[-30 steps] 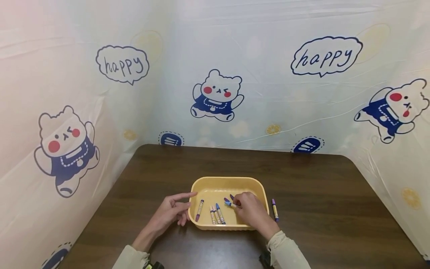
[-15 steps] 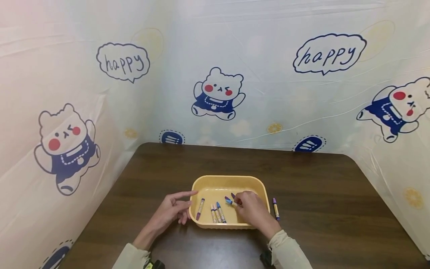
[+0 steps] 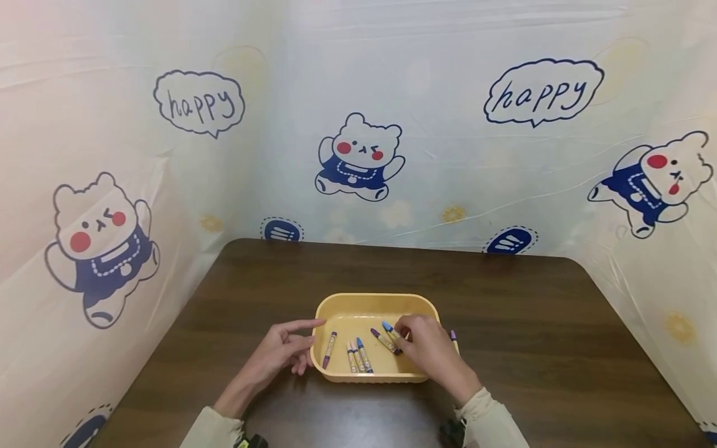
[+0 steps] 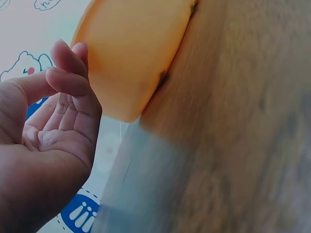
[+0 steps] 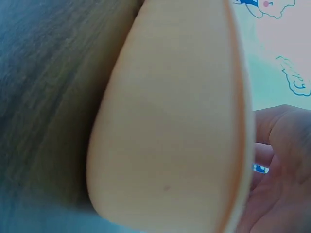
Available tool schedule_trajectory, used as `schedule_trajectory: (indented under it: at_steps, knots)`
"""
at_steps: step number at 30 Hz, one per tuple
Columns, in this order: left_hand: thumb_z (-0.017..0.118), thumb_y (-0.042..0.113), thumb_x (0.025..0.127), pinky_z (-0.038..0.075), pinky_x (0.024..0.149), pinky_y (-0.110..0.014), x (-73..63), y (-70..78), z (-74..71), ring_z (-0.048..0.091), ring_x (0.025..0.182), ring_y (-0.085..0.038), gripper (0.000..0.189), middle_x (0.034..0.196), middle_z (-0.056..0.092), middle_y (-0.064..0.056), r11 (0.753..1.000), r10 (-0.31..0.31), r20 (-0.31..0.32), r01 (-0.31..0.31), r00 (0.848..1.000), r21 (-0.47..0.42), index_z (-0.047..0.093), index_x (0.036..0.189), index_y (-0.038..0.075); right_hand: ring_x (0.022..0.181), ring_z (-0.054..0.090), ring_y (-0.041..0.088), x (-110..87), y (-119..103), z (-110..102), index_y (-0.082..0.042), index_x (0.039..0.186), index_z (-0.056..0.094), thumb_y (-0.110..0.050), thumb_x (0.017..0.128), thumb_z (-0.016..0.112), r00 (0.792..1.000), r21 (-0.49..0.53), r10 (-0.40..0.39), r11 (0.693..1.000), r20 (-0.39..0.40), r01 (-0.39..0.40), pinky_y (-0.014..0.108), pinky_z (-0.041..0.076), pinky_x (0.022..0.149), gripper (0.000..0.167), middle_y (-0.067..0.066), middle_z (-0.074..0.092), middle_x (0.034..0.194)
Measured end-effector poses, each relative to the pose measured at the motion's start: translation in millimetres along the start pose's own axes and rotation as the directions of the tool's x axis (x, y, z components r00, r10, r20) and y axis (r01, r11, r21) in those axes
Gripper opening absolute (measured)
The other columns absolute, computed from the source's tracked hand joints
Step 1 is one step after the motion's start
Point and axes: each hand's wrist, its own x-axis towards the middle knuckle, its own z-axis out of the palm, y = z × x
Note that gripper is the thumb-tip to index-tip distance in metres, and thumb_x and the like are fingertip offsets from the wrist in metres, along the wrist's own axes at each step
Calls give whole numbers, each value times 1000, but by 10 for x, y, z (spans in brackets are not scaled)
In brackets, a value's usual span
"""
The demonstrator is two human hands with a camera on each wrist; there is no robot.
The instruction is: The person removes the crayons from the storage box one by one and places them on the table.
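A yellow tray (image 3: pixel 375 378) sits on the dark wooden surface (image 3: pixel 280 267), about midway between its left and right edges and well apart from its far edge. The right hand (image 3: pixel 430 347) reaches over the tray's right edge and pinches a blue-tipped crayon (image 3: pixel 389 330) between thumb and fingers. A dark purple-tipped crayon (image 3: pixel 384 341) lies just beside that one, slanting. The left hand (image 3: pixel 280 348) has relaxed fingers, the index finger reaching straight to touch the tray's left edge. Inside, near that edge, a purple-ended crayon (image 3: pixel 330 350) lies aslant, its purple end toward the near left corner. Three crayons (image 3: pixel 360 356) lie side by side near the tray's near edge, left of its middle. Outside the tray, just beyond its right edge, a lilac-tipped crayon (image 3: pixel 454 340) rests on the surface, partly hidden by the right hand.
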Motion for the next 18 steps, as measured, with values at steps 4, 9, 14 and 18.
schedule_trajectory:
  at_steps: [4,9,14,18]
  knots:
    - [63,15,98,49,48,-23,7,18,-5,58,50,-16,47,67,67,-12,1000,-10,4,10,1000,1,52,141,-2,67,59,9,-48,-15,-95,-11,84,73,-4,79,79,999,-1,-2,1000,-45,2,24,47,58,11,-6,65,75]
    - [62,12,99,48,47,-22,18,19,1,58,50,-15,46,65,67,-10,1000,13,7,-14,1000,14,52,140,-5,68,61,10,-118,19,-221,-10,83,72,-2,77,81,996,22,12,1000,-85,-10,25,51,61,13,-6,65,74]
    - [62,12,99,49,47,-22,22,23,-4,57,49,-15,45,64,65,-9,999,24,-1,-24,1000,24,53,140,-3,68,61,10,-171,82,-315,-9,85,72,-3,78,83,992,18,22,1000,-128,-20,26,52,63,14,-5,65,74]
    - [62,14,99,49,47,-22,13,29,-2,57,49,-16,45,65,65,-10,1000,8,-7,-8,1000,22,54,140,-1,69,59,8,-218,113,-371,-8,88,73,-5,79,82,989,19,42,999,-139,-40,24,51,62,13,-5,64,75]
